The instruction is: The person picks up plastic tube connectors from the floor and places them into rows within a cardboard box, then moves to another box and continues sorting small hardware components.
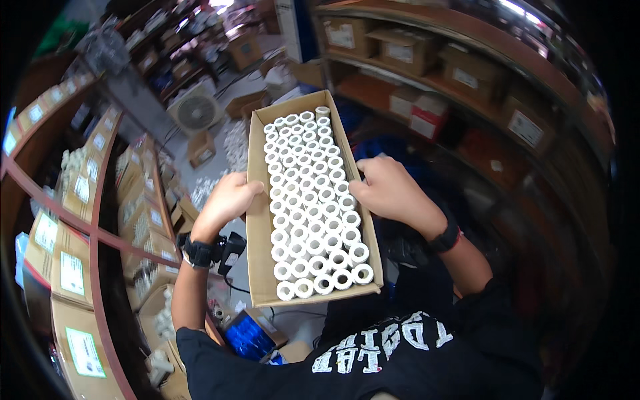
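An open cardboard box (pixel 258 250) is held up in front of my chest, its long sides running away from me. Rows of white tubular fittings (pixel 315 212) stand on end inside it, their round open ends facing up. My left hand (pixel 230 197) grips the left wall, with the thumb over the edge. On the opposite wall, my right hand (pixel 395 190) has a similar hold. The fingers beneath and outside the box are mostly hidden. Black bands circle both wrists, and a black device (pixel 231 254) hangs beside the left one.
Shelves (pixel 95 230) with labelled cartons and bins of white fittings rise close on my left. More shelving (pixel 370 62) with cardboard boxes runs along the right. An electric fan unit (pixel 196 111) and a small carton (pixel 201 148) sit on the floor ahead. Blue-wrapped goods (pixel 248 336) lie low near me.
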The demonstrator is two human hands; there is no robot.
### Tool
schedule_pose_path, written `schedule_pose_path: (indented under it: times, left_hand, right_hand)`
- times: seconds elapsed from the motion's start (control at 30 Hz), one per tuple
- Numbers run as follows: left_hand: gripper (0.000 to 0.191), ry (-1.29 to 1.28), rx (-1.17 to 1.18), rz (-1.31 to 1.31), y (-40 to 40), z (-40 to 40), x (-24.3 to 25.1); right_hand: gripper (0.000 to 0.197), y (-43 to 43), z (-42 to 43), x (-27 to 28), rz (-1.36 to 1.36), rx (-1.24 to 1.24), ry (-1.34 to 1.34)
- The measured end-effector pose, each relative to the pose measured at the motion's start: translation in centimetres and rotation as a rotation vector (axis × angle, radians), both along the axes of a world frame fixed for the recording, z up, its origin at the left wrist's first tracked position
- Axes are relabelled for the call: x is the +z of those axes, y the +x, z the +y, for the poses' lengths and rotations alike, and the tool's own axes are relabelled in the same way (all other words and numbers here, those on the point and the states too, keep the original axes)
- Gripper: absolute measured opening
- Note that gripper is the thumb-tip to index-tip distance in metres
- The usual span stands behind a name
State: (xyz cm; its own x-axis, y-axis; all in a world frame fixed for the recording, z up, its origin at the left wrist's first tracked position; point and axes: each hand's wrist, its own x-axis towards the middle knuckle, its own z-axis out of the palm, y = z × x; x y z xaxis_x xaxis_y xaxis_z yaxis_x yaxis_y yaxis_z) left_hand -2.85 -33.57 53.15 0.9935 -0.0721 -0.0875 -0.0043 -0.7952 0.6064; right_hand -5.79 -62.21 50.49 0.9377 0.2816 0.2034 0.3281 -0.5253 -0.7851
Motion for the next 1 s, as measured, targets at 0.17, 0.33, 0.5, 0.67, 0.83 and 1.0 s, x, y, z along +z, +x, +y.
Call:
schedule_pose_path:
  times: [0.17, 0.33, 0.5, 0.67, 0.83, 1.0]
  left_hand:
    - [0.03, 0.137, -0.28, -0.065, -1.0, -3.2, 4.5]
    - [0.026, 0.084, -0.608, 0.059, 2.0, -0.1, 8.0]
    - [0.024, -0.099, -0.983, -0.131, 6.4, 1.3, 5.1]
    - [0.025, -0.142, -1.119, -0.156, 10.5, 5.3, 5.1]
    - [0.026, -0.147, -1.22, -0.222, 13.7, 2.1, 4.7]
    - [0.03, -0.149, -1.351, -0.213, 14.4, -1.1, 4.8]
  right_hand:
    - [0.029, -6.7, -1.6, 2.3, 0.03, -0.221, 0.033]
    - [0.029, -13.1, 6.5, 5.1, -0.001, -0.592, 0.074]
    - [0.029, -15.3, 13.1, 4.5, -0.095, -0.907, 0.005]
    - [0.028, -12.6, 20.2, 3.8, -0.195, -1.033, -0.051]
    - [0.027, -11.7, 21.0, 4.8, -0.235, -1.234, -0.096]
    - [0.029, -10.0, 22.9, 4.4, -0.17, -1.45, -0.127]
